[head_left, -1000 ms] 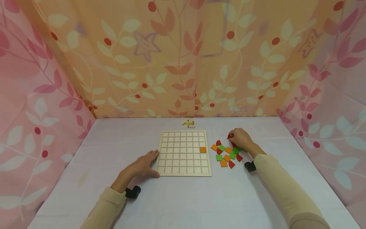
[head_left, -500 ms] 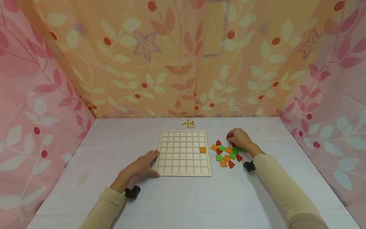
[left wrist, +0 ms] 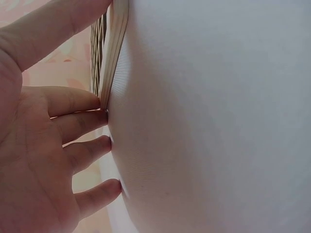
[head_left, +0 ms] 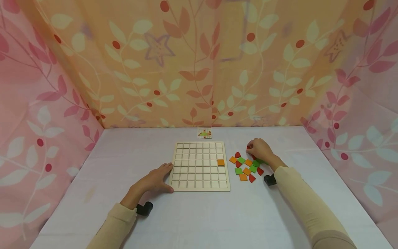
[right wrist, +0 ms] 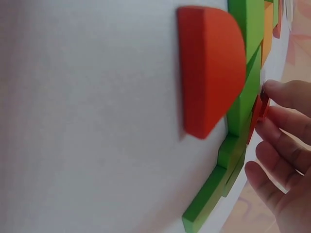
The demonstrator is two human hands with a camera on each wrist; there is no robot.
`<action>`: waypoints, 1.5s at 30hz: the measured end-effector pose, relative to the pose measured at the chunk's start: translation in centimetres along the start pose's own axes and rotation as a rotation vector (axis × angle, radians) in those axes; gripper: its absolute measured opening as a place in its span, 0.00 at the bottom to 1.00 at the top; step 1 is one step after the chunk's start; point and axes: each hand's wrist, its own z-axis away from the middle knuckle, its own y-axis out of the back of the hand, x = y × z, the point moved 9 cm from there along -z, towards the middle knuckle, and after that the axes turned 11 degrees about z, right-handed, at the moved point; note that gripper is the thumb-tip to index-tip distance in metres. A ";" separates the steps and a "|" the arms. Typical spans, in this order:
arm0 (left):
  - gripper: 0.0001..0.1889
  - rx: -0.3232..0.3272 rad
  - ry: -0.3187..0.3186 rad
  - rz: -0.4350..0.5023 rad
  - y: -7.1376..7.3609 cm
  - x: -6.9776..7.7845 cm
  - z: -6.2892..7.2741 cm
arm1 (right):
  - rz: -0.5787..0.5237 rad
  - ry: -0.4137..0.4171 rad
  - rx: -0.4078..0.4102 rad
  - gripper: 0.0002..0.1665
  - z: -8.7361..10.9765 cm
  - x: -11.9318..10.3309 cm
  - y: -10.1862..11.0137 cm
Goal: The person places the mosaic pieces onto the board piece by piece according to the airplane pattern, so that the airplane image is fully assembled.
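A pale wooden grid board (head_left: 199,173) lies flat on the table, with one orange square tile (head_left: 220,162) in a cell near its right edge. My left hand (head_left: 155,178) touches the board's left side, thumb and fingers spread; in the left wrist view the fingertips meet the board's edge (left wrist: 114,53). Over the far side of a loose pile, my right hand (head_left: 261,149) pinches a red tile (right wrist: 265,104) between thumb and fingers. Beneath and beside it lie green tiles (head_left: 253,169), orange tiles (head_left: 243,177) and red quarter-round tiles (head_left: 252,178). Part of the pile is hidden under the right hand.
Behind the board lies a small card (head_left: 204,133) printed with a coloured pattern on a grid. A white cloth covers the table (head_left: 199,221). Flowered curtains (head_left: 199,69) stand at the back and both sides. Each wrist wears a black camera.
The right hand has shifted very slightly, still pinching the red tile above the pile. The left hand, board and loose tiles have stayed in place.
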 end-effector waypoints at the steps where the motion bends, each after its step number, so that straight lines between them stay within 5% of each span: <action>1: 0.54 0.001 0.000 0.001 0.0 0.0 0.0 | 0.000 0.003 0.004 0.18 0.0 0.0 0.0; 26: 0.54 0.003 0.002 0.016 0.1 0.0 0.1 | -0.093 0.102 0.111 0.17 0.6 -3.1 1.9; 45: 0.54 0.010 0.005 -0.016 -0.2 -0.3 -0.1 | -0.111 0.157 0.086 0.16 0.6 -6.5 1.9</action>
